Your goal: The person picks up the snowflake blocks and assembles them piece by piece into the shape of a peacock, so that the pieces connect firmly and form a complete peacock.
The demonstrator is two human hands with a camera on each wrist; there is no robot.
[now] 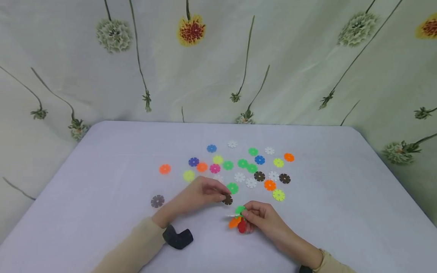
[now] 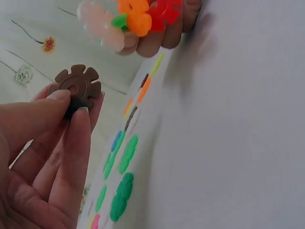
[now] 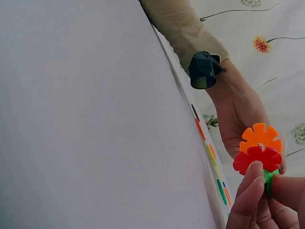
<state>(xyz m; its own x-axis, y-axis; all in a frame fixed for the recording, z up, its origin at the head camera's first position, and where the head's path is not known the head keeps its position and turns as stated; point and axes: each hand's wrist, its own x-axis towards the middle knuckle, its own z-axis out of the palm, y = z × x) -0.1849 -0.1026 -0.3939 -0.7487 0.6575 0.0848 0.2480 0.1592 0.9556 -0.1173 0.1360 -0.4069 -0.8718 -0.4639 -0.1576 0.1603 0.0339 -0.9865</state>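
Note:
My left hand (image 1: 201,195) pinches a brown notched plastic disc (image 2: 76,86) between thumb and fingertips, raised above the table in the left wrist view. To its right, my right hand (image 1: 264,220) grips a small cluster of interlocked discs. In that cluster an orange disc (image 3: 261,138), a red disc (image 3: 257,160) and a green disc (image 1: 240,211) show, along with a whitish disc (image 2: 100,26). Thumb and fingers hold the cluster near its green and red pieces. The two hands are close together but apart, and the brown disc does not touch the cluster.
Many loose discs lie flat beyond the hands, among them a green disc (image 1: 232,188), a yellow disc (image 1: 278,195) and a pink disc (image 1: 215,168). A dark brown-grey disc (image 1: 157,201) sits left of the left forearm. Flowered cloth (image 1: 211,83) hangs behind the white table (image 1: 85,182).

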